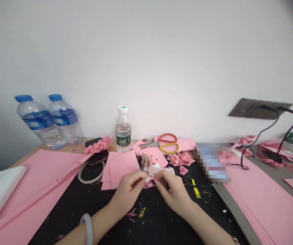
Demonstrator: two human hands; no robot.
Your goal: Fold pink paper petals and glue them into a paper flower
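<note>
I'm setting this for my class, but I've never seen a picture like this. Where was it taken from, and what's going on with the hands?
A camera worn on a person's head took this picture, looking down; no machine is involved. The left hand and right hand together pinch a small piece of pink paper. Nearby are what looks like a white glue gun, pink paper roses, and scissors with orange and yellow handles. Loose pink paper sheets lie on the black work surface.

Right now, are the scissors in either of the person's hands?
No, the scissors lie on pink paper beyond the hands, while the left hand and right hand pinch a small pink paper piece.
</note>
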